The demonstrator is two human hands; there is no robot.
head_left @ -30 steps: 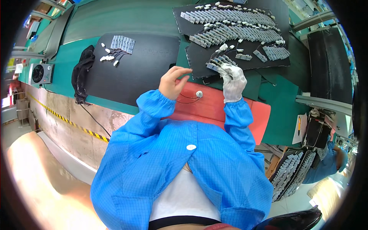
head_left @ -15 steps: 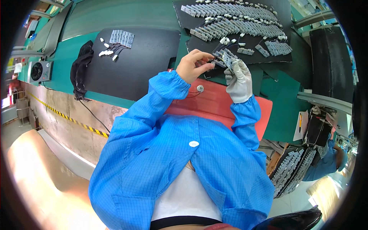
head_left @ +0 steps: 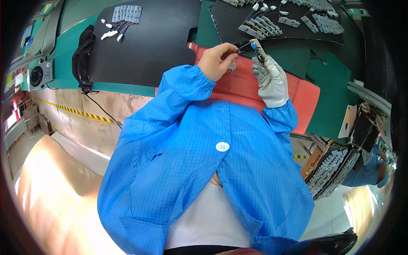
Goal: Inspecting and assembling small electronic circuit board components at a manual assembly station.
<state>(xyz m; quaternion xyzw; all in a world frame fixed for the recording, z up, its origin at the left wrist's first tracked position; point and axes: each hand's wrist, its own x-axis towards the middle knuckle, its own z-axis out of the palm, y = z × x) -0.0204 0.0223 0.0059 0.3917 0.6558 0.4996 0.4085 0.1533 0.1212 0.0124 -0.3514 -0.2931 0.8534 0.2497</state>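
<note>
One grey box with a round black fan (head_left: pixel 40 75) sits at the far left of my bench, then there's a bunched-up black cloth (head_left: pixel 81 59) draped along the edge of a big black mat (head_left: pixel 146 51). Up near the top of that mat I've got a small row of boards (head_left: pixel 126 14) lying side by side, dark leads and white plugs trailing off below them. Next is my left hand (head_left: pixel 217 62), bare, thumb and fingers pinched narrow on a dark lead (head_left: pixel 243 46), right above a red mat (head_left: pixel 243 80). The lead runs toward the circuit board (head_left: pixel 258 48), which is tilted up off the bench between my two hands, with a little blue part showing on it. Just beyond it a slanted cluster of boards (head_left: pixel 260 27) lies on a black panel (head_left: pixel 229 29). My right hand (head_left: pixel 272 79) wears a whitish glove and has its fingers closed around the lower end of that circuit board; can't really tell where each fingertip lands. Further right on the panel are two loose boards (head_left: pixel 289 21) and a tight row (head_left: pixel 327 24), then lower down a paper sheet with an orange pen (head_left: pixel 348 117) on it, and somebody's blue sleeve (head_left: pixel 361 172) way over at the edge.
</note>
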